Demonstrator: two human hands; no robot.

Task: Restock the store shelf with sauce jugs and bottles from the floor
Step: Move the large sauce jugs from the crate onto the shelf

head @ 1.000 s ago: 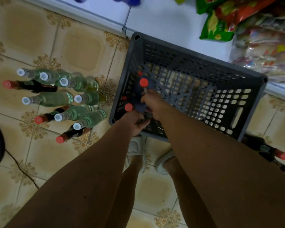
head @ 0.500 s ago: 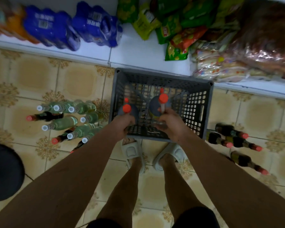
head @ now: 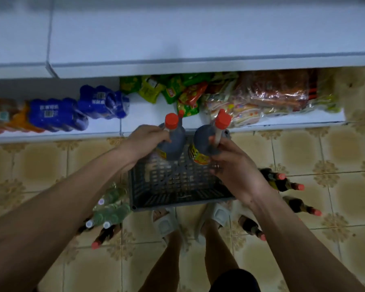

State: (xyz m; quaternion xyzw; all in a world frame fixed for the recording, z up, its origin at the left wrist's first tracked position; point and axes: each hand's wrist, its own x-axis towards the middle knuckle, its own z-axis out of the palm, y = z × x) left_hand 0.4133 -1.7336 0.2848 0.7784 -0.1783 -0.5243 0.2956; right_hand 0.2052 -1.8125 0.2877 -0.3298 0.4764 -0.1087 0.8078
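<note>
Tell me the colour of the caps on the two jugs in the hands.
Both caps are orange-red, seen clearly in the head view.

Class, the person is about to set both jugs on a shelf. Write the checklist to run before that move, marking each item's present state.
1. Left hand grips left jug: ok.
2. Right hand grips right jug: ok.
3. Red caps on: ok.
4. Jugs lifted out of crate: ok.
5. Free room on upper shelf: ok.
6. Caps tight: cannot tell.
</note>
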